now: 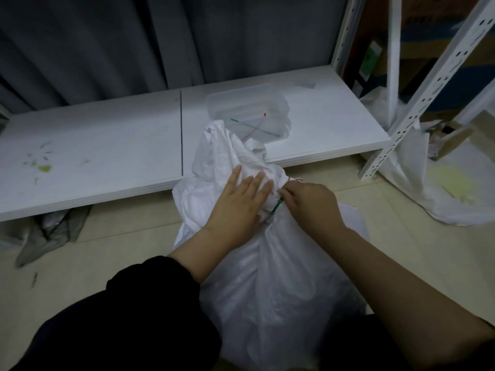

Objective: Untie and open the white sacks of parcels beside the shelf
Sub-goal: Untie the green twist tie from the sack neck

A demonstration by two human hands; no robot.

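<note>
- Centrally, a white sack (267, 277) stands on the tiled floor (120, 245), just near of the low white shelf board (93, 156); its gathered neck leans against the board's near edge.
- Sack is full-bodied below, cinched at the neck, loose top fabric bunched up above the tie.
- Left hand (238, 202) lies flat on the bunched top fabric just left of the neck, fingers (251, 183) stretched out and slightly spread, pressing rather than gripping. Dark sleeve pushed back on that forearm.
- Right hand (310, 202) at the right side of the neck, fingers curled together and pinched at the tie; whether they clamp the tie itself or the fabric beside it, cannot tell.
- Green tie (277, 206) shows between the two hands, a short length angled across the neck. A thin pale cord end pokes out just far of the right hand.
- On the shelf board, far of the sack: a clear plastic box (246, 108) with thin green and pale strands inside, one with a red tip.
- Greenish smears and flecks (42, 164) on the board's left part.
- Right side: perforated white shelf upright (417, 103), another white sack (450, 194) slumped on the floor near its foot, cardboard pieces beyond.
- Grey curtain (134, 41) hangs behind the board; crumpled grey bag (51, 234) on the floor at left, partly under the board.
</note>
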